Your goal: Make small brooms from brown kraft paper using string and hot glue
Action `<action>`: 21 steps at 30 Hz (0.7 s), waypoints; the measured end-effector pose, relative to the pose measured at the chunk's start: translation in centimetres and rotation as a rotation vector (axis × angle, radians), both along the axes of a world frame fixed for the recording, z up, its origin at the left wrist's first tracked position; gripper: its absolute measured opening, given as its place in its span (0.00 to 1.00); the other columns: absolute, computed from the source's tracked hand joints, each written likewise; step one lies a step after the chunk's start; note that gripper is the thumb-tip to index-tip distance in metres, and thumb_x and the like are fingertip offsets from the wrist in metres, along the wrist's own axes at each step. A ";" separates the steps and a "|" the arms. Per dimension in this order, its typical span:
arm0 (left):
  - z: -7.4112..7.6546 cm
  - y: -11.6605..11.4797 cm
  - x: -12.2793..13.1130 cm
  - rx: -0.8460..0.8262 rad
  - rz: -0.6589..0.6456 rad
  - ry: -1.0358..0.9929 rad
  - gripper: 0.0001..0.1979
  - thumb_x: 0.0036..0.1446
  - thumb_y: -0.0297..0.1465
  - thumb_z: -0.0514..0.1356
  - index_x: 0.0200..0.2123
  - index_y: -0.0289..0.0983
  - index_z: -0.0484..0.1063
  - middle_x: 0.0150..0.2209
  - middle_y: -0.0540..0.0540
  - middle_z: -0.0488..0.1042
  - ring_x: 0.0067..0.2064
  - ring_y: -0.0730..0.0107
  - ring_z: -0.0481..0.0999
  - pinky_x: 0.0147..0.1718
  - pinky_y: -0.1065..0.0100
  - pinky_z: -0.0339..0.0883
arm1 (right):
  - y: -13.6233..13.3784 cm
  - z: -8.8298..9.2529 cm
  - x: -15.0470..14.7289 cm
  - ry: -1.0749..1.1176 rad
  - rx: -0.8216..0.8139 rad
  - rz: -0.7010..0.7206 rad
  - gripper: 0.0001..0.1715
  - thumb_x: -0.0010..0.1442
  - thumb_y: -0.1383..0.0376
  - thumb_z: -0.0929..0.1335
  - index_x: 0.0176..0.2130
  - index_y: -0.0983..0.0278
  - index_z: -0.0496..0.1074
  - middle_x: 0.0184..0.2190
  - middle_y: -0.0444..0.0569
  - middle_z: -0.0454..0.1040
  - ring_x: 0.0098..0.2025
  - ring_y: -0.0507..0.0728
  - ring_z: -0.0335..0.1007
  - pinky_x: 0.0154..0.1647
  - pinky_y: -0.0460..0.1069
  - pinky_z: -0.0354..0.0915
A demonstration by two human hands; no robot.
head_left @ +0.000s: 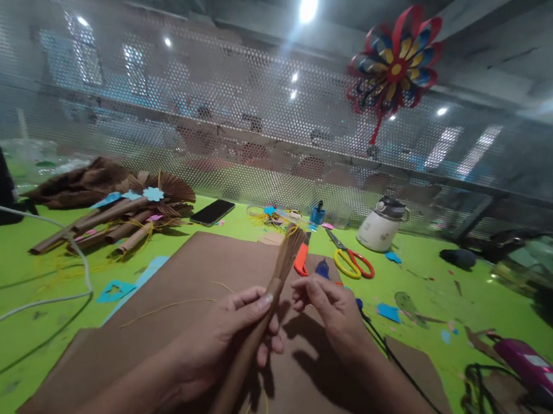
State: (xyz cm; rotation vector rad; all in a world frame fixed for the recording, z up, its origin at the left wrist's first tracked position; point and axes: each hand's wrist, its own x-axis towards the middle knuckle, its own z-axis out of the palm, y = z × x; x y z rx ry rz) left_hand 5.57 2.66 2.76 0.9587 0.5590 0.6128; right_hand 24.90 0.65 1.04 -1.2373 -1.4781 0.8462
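Observation:
My left hand is closed around a rolled brown paper tube, thumb on top. The tube slants up and away, and its far end is a narrow bundle of pleated brown paper. Yellow string trails left from near my left hand, and more hangs below the tube. Just right of the tube, my right hand has its fingers curled together in a pinch, apart from the paper; whatever lies between the fingertips is too small to make out. Brown paper sheets lie beneath both hands.
An orange-handled cutter, scissors and a white jug stand or lie ahead on the green table. At left are brown paper rolls, a phone and a white cable. A purple tool and black cord lie right.

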 end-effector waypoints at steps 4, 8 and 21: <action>-0.4 0.2 0.0 -0.011 -0.053 -0.028 0.09 0.60 0.35 0.57 0.36 0.34 0.68 0.26 0.47 0.71 0.21 0.77 0.70 0.16 0.80 0.58 | 0.2 -0.2 -0.4 0.216 -0.094 0.158 0.19 0.59 0.52 0.67 0.40 0.65 0.74 0.34 0.49 0.74 0.36 0.55 0.70 0.41 0.52 0.64; -1.0 0.1 0.0 -0.040 -0.247 -0.059 0.09 0.60 0.35 0.56 0.40 0.35 0.67 0.21 0.53 0.65 0.19 0.77 0.69 0.14 0.80 0.58 | 0.1 0.1 -0.6 0.621 -0.161 0.328 0.20 0.53 0.60 0.72 0.45 0.62 0.71 0.40 0.51 0.75 0.38 0.56 0.70 0.40 0.53 0.65; -1.0 0.2 -0.5 0.022 -0.359 0.048 0.13 0.57 0.40 0.59 0.41 0.38 0.64 0.18 0.57 0.59 0.17 0.78 0.66 0.13 0.80 0.57 | -1.5 7.5 4.8 0.741 0.312 0.056 0.13 0.54 0.66 0.68 0.42 0.60 0.73 0.24 0.41 0.68 0.30 0.52 0.66 0.44 0.53 0.63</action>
